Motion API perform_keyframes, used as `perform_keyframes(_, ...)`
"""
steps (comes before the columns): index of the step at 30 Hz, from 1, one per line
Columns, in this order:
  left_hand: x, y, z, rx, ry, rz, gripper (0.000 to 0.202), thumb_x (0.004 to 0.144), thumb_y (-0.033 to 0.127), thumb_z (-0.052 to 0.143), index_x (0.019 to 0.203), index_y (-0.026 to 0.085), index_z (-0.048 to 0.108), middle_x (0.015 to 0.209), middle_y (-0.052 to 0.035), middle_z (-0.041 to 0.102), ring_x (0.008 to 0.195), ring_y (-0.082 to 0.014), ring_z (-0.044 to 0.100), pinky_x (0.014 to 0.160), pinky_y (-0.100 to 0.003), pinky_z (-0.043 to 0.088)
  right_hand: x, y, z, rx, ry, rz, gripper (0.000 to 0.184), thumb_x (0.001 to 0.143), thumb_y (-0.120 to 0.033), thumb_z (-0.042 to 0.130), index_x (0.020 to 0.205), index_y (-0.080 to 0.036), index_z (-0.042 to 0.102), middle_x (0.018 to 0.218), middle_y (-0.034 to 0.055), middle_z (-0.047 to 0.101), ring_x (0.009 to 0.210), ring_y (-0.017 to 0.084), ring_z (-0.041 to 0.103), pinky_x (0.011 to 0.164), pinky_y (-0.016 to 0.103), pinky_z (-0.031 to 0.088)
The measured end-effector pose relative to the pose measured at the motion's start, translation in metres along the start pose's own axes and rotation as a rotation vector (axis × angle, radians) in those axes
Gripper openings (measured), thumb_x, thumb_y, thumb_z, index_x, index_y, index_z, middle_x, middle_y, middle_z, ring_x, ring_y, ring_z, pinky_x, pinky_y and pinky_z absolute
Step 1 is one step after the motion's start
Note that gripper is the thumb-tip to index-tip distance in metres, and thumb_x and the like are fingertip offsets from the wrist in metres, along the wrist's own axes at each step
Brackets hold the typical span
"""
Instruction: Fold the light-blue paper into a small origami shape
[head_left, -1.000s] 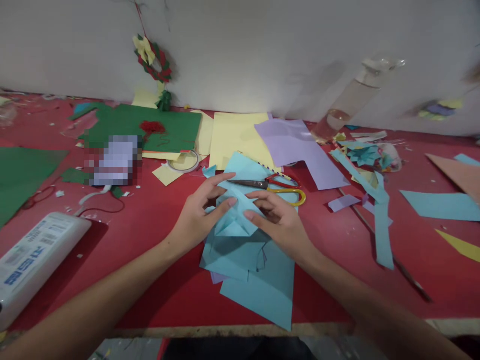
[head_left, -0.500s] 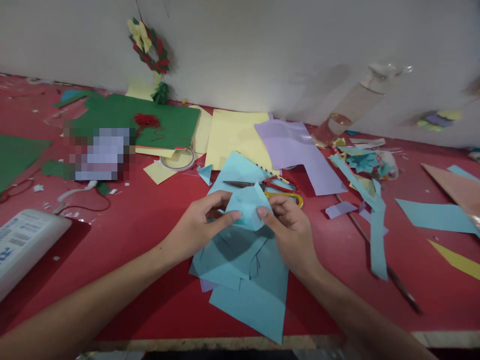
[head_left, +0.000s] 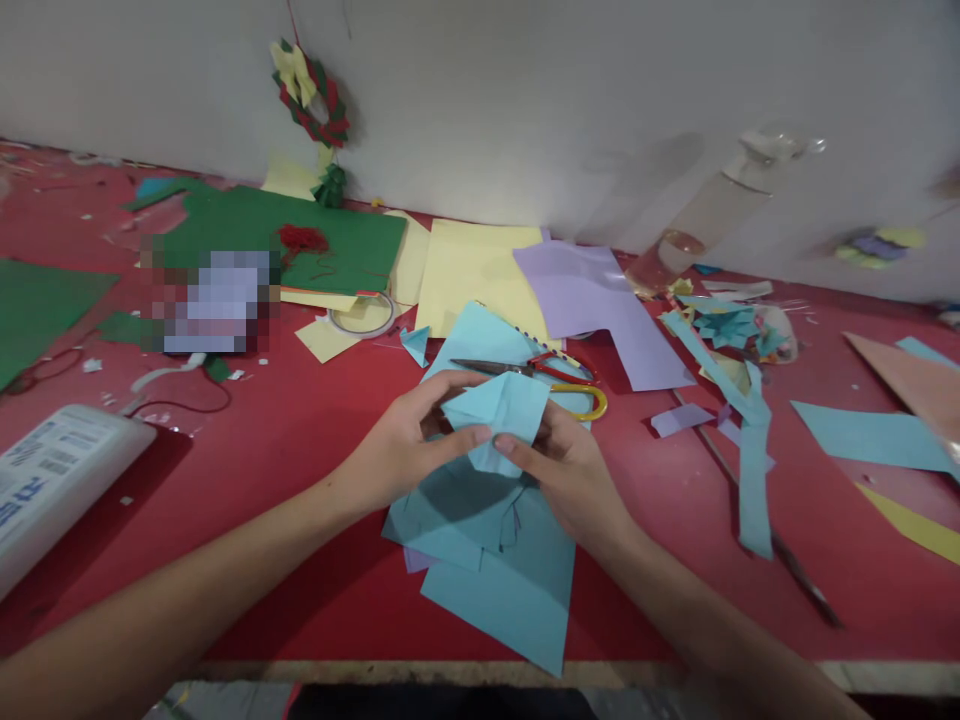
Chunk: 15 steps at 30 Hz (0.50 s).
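Observation:
Between my two hands is a small folded piece of light-blue paper (head_left: pixel 510 405), creased down its middle and raised above the table. My left hand (head_left: pixel 424 430) grips its left side, thumb on the near face and fingers behind. From the right, my right hand (head_left: pixel 566 455) pinches the lower right part, its thumb pressed close to the left thumb. Beneath lie light-blue paper sheets (head_left: pixel 510 610), partly in shadow. Just beyond the hands, scissors (head_left: pixel 589 400) with red and yellow handles rest on another blue sheet (head_left: pixel 476 335).
Yellow paper (head_left: pixel 465 275), purple paper (head_left: pixel 577 290) and a roll of tape (head_left: pixel 364 315) lie toward the wall. A clear bottle (head_left: pixel 694 225) stands at the back right. Blue paper strips (head_left: pixel 756 480) and a thin stick (head_left: pixel 806 580) are on the right; a white device (head_left: pixel 67 480) sits left.
The folded blue paper has turned and tilted in my hands, showing a long crease and different flaps. My right thumb has shifted left and down, close to the left thumb. The view has moved slightly.

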<state>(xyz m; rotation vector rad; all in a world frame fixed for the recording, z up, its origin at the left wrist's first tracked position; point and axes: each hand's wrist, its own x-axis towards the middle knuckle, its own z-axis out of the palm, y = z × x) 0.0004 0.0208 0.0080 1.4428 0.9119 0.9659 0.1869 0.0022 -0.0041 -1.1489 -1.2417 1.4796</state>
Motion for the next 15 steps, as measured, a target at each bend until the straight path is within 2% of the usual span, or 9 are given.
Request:
perform_keyframes(2,0.001,-0.002,-0.001,0.040,0.017,-0.026,0.037,0.084,0.031,0.065,0.118,0.022,0.057,0.109,-0.0048,0.063,0.086,-0.0148,0.062,0.066,-0.021,0.050,0.000,-0.002,-0.003,-0.033,-0.015,0.001,0.036,0.078,-0.036,0.072,0.109,-0.024,0.060,0.103,0.0040,0.070,0.091,0.020,0.067,0.078,0.035,0.057)
perform_keyframes(5,0.003,-0.004,-0.005,0.067,-0.070,-0.041,0.045,0.085,0.031,0.063,0.128,0.026,0.053,0.108,-0.0044,0.063,0.085,-0.0147,0.060,0.065,-0.021,0.049,0.002,-0.006,-0.008,-0.070,-0.005,-0.013,0.031,0.082,-0.036,0.068,0.110,-0.028,0.059,0.095,0.0013,0.069,0.086,0.018,0.067,0.073,0.032,0.057)
perform_keyframes(7,0.004,-0.004,-0.007,0.057,-0.126,-0.040,0.052,0.085,0.030,0.063,0.134,0.030,0.047,0.108,-0.0039,0.062,0.083,-0.0143,0.060,0.065,-0.022,0.049,0.003,-0.008,-0.011,-0.078,-0.010,-0.040,0.035,0.083,-0.034,0.068,0.116,-0.031,0.056,0.092,0.0007,0.067,0.084,0.018,0.066,0.071,0.032,0.057)
perform_keyframes(9,0.004,-0.003,-0.008,0.043,-0.114,-0.038,0.052,0.086,0.031,0.063,0.135,0.031,0.046,0.097,-0.0022,0.064,0.075,-0.0128,0.059,0.061,-0.022,0.047,0.003,-0.009,-0.011,-0.051,-0.020,-0.084,0.042,0.083,-0.031,0.068,0.121,-0.034,0.051,0.094,0.0005,0.066,0.083,0.018,0.065,0.072,0.034,0.057)
perform_keyframes(12,0.004,-0.001,-0.006,0.051,-0.024,-0.025,0.031,0.087,0.030,0.062,0.118,0.027,0.060,0.079,0.0005,0.063,0.067,-0.0110,0.056,0.059,-0.021,0.044,0.002,-0.009,-0.011,-0.039,0.026,-0.146,0.036,0.083,-0.028,0.068,0.114,-0.035,0.054,0.090,-0.0009,0.064,0.074,0.015,0.062,0.065,0.030,0.055)
perform_keyframes(15,0.006,0.005,-0.003,0.073,0.018,-0.010,0.010,0.087,0.028,0.062,0.086,0.021,0.070,0.088,-0.0011,0.066,0.078,-0.0107,0.057,0.068,-0.020,0.044,0.001,-0.006,-0.013,-0.162,0.130,-0.185,0.010,0.082,-0.026,0.070,0.089,-0.029,0.064,0.081,-0.0024,0.059,0.061,0.010,0.053,0.051,0.022,0.046)
